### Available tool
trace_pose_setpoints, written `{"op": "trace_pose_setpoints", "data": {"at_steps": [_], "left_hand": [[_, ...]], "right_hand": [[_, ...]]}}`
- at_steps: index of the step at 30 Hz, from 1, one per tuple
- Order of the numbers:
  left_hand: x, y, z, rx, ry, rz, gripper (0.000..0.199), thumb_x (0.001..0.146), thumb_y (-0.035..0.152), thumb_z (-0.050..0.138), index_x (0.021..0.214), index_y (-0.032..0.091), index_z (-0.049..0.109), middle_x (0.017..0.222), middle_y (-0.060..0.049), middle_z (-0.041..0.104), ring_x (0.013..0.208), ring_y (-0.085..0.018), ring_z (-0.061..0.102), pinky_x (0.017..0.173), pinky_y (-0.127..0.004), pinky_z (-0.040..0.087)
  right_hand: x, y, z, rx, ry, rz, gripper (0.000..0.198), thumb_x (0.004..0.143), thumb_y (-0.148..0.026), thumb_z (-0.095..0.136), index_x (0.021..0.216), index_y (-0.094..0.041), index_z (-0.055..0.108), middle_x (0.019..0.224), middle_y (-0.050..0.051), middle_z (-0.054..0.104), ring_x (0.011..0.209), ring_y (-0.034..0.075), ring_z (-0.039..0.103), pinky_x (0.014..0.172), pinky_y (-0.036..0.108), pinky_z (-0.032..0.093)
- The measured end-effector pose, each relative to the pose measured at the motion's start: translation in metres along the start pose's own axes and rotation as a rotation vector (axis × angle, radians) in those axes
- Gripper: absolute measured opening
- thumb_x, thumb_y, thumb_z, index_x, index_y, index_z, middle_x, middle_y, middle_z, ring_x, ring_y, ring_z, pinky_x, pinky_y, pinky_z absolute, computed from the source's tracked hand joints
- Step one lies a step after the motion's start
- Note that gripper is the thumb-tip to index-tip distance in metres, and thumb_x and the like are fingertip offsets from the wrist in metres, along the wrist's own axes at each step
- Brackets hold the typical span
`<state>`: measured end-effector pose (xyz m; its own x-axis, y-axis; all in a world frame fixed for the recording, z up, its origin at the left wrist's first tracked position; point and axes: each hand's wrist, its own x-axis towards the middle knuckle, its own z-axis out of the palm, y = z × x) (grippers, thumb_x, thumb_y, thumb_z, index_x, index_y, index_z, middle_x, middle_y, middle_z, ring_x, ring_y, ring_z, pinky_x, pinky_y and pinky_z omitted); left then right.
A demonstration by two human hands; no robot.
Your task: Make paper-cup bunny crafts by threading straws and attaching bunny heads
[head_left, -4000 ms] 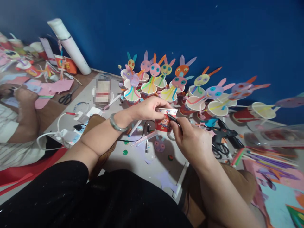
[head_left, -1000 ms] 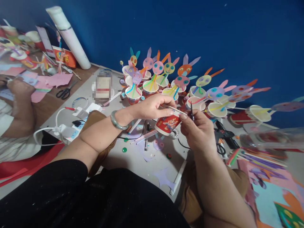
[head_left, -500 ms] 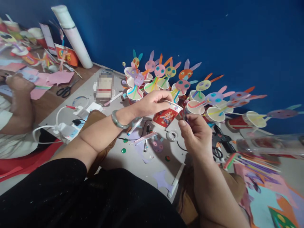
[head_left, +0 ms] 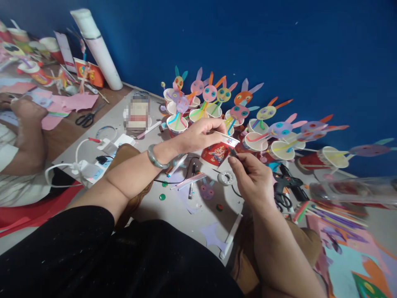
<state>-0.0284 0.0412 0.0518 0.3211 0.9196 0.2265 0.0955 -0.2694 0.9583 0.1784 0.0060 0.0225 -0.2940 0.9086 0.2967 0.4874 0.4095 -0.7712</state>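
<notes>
My left hand [head_left: 201, 134] is closed on the rim of a red paper cup [head_left: 217, 155] with a white lip and a printed cartoon. The cup is tilted above the table. My right hand [head_left: 253, 176] pinches a slim dark tool [head_left: 233, 153], its end at the cup's right side; most of it is hidden by the fingers, so its kind is unclear. Under the cup lie a roll of white tape [head_left: 225, 178], a marker pen [head_left: 192, 182], a few straws [head_left: 189, 182] and a purple paper rabbit head [head_left: 206, 190].
Paper cups bearing rabbit heads on straws, such as a yellow one [head_left: 266, 112], crowd along the blue wall. A black glue gun [head_left: 290, 181] lies right of my hand, near many straws [head_left: 338, 215]. Leftward are a power strip [head_left: 96, 171], scissors [head_left: 85, 120] and another person's hand [head_left: 31, 109].
My right hand has shifted slightly left and down, bringing the dark tool's end across the cup's right side. My left hand keeps its hold on the cup.
</notes>
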Motion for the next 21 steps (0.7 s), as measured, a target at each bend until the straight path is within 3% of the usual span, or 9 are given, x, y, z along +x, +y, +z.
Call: {"op": "trace_pose_setpoints", "data": {"at_steps": [21], "left_hand": [[0.0008,-0.0081,-0.0018,0.065,-0.023,0.07,0.016,0.078,0.007,0.049,0.068,0.018,0.046,0.068,0.003,0.046,0.065,-0.007,0.044,0.061,-0.023,0.036]], "right_hand": [[0.0003,0.0068,0.0045,0.0,-0.017,-0.008,0.026,0.097,-0.041,0.063,0.081,-0.02,0.063,0.059,-0.005,0.046,0.053,0.01,0.038,0.051,0.026,0.03]]}}
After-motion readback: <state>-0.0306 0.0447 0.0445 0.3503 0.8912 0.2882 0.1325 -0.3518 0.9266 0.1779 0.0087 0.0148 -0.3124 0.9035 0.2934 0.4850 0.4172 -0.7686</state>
